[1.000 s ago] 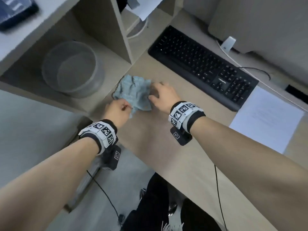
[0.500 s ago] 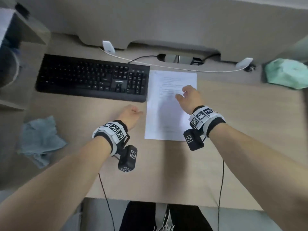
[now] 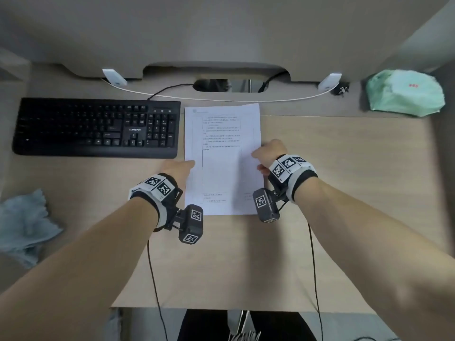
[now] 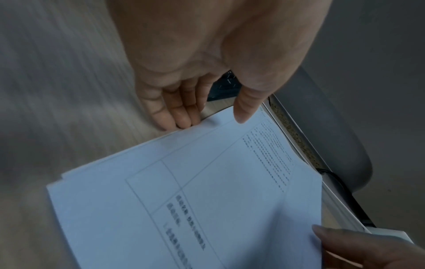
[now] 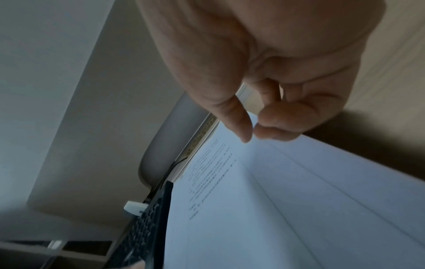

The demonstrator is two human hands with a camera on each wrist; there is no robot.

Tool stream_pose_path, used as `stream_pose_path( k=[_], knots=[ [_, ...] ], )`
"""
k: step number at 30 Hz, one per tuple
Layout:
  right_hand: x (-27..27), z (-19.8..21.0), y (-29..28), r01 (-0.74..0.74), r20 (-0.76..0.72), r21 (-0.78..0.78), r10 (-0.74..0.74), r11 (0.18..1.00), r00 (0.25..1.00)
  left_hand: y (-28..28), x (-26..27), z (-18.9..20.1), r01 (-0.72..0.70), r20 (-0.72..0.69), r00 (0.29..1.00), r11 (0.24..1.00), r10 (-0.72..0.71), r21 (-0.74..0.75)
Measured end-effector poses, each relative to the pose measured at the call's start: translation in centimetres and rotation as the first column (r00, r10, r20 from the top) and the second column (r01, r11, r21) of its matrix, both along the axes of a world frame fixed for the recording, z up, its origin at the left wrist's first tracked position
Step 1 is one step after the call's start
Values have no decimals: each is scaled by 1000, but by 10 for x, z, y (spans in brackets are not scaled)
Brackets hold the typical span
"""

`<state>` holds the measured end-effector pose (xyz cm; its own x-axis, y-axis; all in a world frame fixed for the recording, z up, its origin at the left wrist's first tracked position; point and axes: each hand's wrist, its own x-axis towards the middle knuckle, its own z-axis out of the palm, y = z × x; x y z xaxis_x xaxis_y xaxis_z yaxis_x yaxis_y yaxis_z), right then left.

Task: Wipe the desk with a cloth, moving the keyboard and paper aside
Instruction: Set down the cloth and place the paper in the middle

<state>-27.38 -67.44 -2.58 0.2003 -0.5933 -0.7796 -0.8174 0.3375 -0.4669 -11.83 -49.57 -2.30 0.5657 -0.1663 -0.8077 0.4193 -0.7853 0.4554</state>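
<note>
Both hands flank the paper [image 3: 222, 158]: left hand [image 3: 177, 168] at 9 o'clock, fingers together against its edge; right hand [image 3: 267, 153] at 3 o'clock, pinching its edge.

We see a desk [image 3: 344, 193] of pale wood-grain laminate, matt and smooth. The keyboard [image 3: 96, 127] is black plastic with a dull sheen on its keys. The paper [image 3: 222, 158] is thin white printed sheet, smooth and matt, several leaves stacked. The cloth [image 3: 23, 225] is soft blue-grey fabric, crumpled and fuzzy. A pale green bag [image 3: 405, 96] looks like thin, slightly glossy plastic film.
</note>
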Motion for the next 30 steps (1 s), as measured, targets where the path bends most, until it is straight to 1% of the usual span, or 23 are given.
stream_pose_path(
  k=[3,6,8,11,13,16,18,21,24,26,30],
  knots=[
    [0,0,-3,29,-4,100,-29,995,1000,-3,-4,-2,30,-7,1000,1000,-30,2],
    [-5,-3,0,9,31,109,-12,994,999,-6,-13,1,91,10,996,996,-91,12],
    [-13,-1,3,-5,66,78,0,997,998,-9,-19,2,143,15,990,989,-143,21],
    [-38,5,-1,6,92,-4,-5,1000,996,-14,-29,7,201,29,979,979,-200,-32],
    [-62,8,-11,35,88,-63,-29,997,996,-26,-40,10,226,-7,974,970,-227,-92],
    [-107,13,-35,48,34,-156,-44,987,998,-53,-73,16,239,-77,963,948,-259,-210],
    [-145,14,-53,67,-12,-210,-71,975,997,-77,-104,19,320,-78,935,918,-346,-233],
    [-207,16,-79,115,-90,-285,-147,952,985,-117,-155,19,498,-8,861,845,-509,-196],
    [-266,24,-100,169,-149,-324,-226,931,963,-154,-210,14,615,19,781,763,-625,-200],
    [-307,27,-114,175,-200,-326,-249,929,948,-180,-247,11,680,24,724,707,-689,-195],
    [-360,23,-134,188,-272,-376,-302,908,914,-218,-300,6,732,29,674,662,-738,-161]
  ],
)
